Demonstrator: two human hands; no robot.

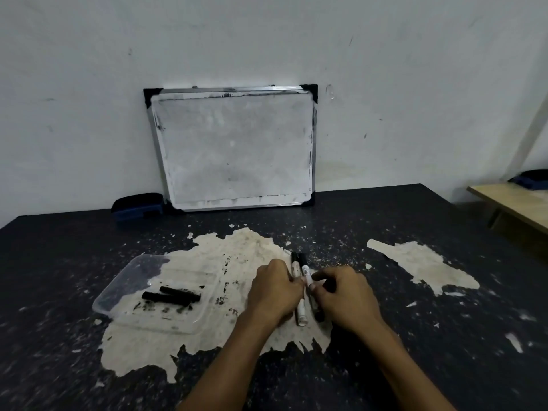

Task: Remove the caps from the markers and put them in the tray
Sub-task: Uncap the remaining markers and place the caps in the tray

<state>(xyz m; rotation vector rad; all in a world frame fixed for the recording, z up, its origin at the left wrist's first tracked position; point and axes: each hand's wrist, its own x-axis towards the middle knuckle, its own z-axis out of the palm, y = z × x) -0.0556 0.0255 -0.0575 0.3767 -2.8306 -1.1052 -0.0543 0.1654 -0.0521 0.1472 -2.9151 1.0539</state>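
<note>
Two white markers with black caps lie side by side on the table, the left marker (295, 266) and the right marker (304, 269). My left hand (275, 292) is curled over the left marker, whose white end sticks out below the hand. My right hand (347, 298) pinches the right marker's white barrel between thumb and forefinger. A dark piece (319, 315) shows under my right hand; I cannot tell what it is. The clear plastic tray (124, 280) sits to the left, holding two black caps (170, 295).
A small whiteboard (237, 149) leans on the wall at the back, with a blue eraser (136, 207) to its left. The dark table (415, 321) has large worn pale patches. A wooden table edge (516, 203) is at the far right.
</note>
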